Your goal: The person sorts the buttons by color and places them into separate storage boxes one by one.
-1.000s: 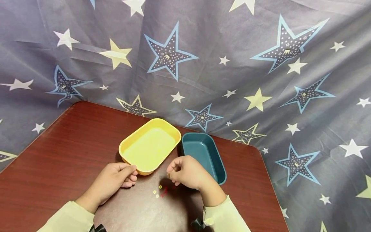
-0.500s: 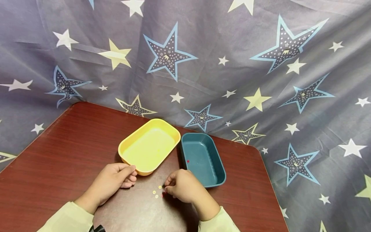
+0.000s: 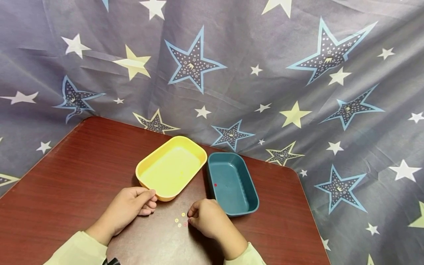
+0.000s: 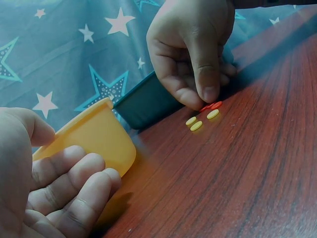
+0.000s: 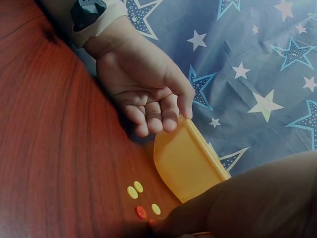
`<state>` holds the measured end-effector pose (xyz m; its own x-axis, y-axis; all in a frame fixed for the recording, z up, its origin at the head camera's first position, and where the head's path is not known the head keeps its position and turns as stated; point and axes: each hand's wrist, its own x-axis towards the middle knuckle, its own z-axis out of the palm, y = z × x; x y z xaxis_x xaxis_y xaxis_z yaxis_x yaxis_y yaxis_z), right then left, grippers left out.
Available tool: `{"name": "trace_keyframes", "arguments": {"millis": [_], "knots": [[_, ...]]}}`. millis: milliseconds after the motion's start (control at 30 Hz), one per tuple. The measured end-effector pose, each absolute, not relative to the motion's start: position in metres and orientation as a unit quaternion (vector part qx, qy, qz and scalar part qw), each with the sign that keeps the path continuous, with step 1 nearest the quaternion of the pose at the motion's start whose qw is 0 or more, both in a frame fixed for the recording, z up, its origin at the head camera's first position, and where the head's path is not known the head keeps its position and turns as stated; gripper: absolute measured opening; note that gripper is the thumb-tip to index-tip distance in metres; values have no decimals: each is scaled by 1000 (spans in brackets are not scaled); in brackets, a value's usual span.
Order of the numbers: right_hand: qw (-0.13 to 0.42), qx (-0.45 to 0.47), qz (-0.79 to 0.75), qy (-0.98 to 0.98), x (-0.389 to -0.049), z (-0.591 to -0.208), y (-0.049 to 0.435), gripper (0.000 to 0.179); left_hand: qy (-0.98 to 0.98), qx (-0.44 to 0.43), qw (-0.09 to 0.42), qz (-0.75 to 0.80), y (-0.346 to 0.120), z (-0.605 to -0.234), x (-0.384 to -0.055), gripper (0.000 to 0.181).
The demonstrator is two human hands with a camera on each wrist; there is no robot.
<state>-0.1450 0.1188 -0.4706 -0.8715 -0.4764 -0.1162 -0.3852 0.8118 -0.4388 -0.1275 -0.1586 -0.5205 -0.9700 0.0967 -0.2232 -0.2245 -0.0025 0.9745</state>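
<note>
"On a reddish-brown tabletop, which way do things face?"

"Two trays stand side by side, open tops up. The yellow tray has its long axis slanting from near left to far right. The teal tray, on its right, slants the other way, its near end swung rightward. Between the yellow tray and the person is a cluster of small round discs: three yellow discs, one looking whitish from above, and a red disc. Those lie flat, and being round they point nowhere."

"Does any view add something?"

"Only the head view shows inside the teal tray, where a loose red piece lies by the left wall. The left wrist view catches a second red disc under the right fingertips, mostly covered from above. The right wrist view shows a dark strapped device at the left sleeve."

"And the hands?"

"The left hand pinches the yellow tray's near corner, thumb on the rim. The right hand reaches down to the tabletop, thumb and forefinger tips close together at the second red disc; whether they grip it I cannot tell. The other red disc is just left of those fingertips, and the yellow ones are a little farther left, between the hands."

"Behind it all?"

"A grey cloth printed with stars."
</note>
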Motion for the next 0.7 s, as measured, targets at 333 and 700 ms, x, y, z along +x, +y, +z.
{"name": "trace_keyframes", "arguments": {"millis": [333,700], "knots": [[115,-224,-207,945,-144,-476,119,18,698,-46,113,706,-159,-521,-127,45],[98,-233,-208,945,-145,-481,117,20,697,-48,112,707,-158,-521,-128,45]]}}
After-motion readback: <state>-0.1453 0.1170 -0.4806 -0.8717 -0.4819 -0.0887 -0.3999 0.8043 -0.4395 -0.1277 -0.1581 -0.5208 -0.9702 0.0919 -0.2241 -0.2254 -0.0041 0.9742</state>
